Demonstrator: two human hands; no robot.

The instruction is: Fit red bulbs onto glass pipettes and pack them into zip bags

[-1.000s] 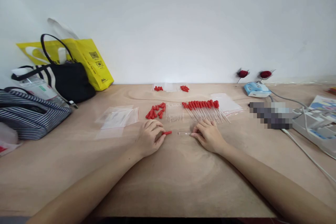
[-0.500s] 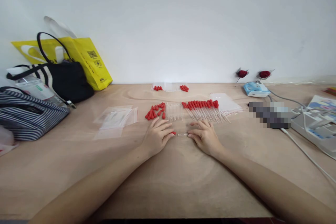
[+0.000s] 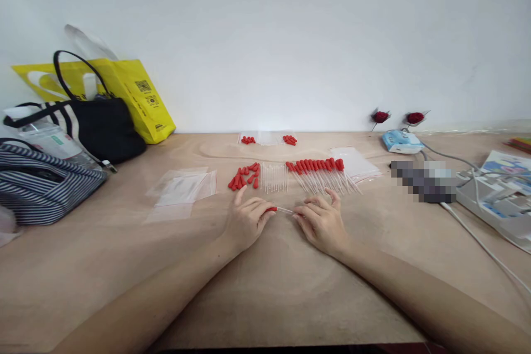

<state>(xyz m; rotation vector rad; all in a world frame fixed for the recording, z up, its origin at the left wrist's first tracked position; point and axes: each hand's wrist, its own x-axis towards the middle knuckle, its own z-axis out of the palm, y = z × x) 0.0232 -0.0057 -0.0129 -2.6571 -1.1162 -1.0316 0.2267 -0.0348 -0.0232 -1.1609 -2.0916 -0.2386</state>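
My left hand (image 3: 248, 219) pinches a small red rubber bulb (image 3: 271, 209) just above the wooden table (image 3: 265, 287). My right hand (image 3: 321, 220) pinches a clear glass dropper tube (image 3: 286, 211), whose end meets the bulb between the two hands. Beyond my left hand lies a loose pile of red bulbs (image 3: 244, 177). A bunch of bare clear tubes (image 3: 274, 177) sits beside that pile. Further right is a row of finished droppers with red bulbs (image 3: 319, 173).
Empty clear zip bags (image 3: 180, 191) lie left of the piles, another (image 3: 355, 163) at the right. More red bulbs (image 3: 290, 139) sit near the wall. Striped bag (image 3: 41, 180), black bag (image 3: 103, 127) and yellow bag (image 3: 136, 94) stand at left; cables and a power strip (image 3: 493, 199) at right.
Both hands have moved together: the red bulb and the clear tube, apart on the table a second ago, now meet between my fingertips and are lifted slightly.
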